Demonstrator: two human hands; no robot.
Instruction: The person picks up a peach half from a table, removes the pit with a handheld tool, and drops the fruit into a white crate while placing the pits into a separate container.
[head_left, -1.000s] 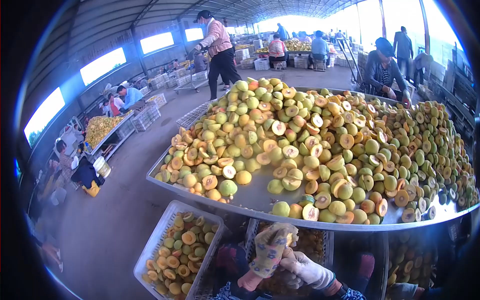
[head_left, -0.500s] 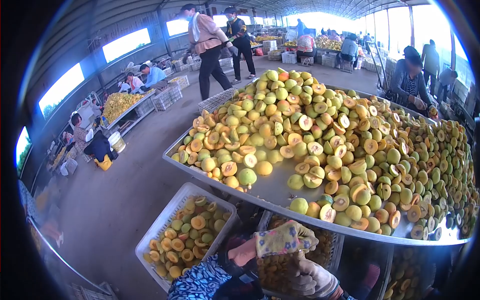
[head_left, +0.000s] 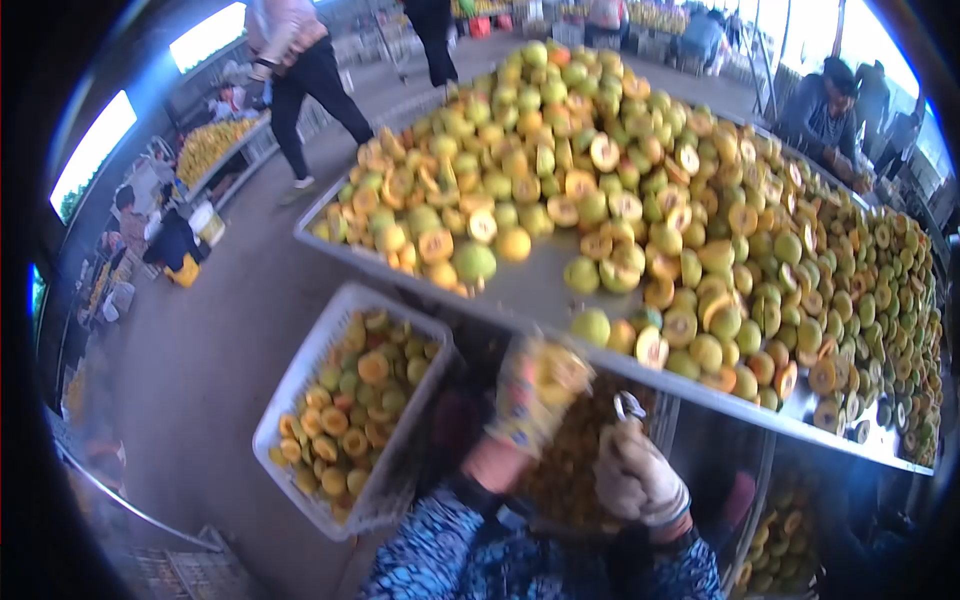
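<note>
Head: grip tool (head_left: 629, 406) firmly in closed right hand (head_left: 640, 478), angled clear of left hand (head_left: 530, 395); cannot tell latter's hold.

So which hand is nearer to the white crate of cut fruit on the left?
Left: the left hand is to the right of the crate, across a gap; the right hand is farther right.

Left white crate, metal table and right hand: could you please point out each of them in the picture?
Left white crate (head_left: 303, 368), head view: on its left rim.
Metal table (head_left: 538, 282), head view: on a bare part of its top.
Right hand (head_left: 640, 477), head view: on the back of the gloved hand.
</note>
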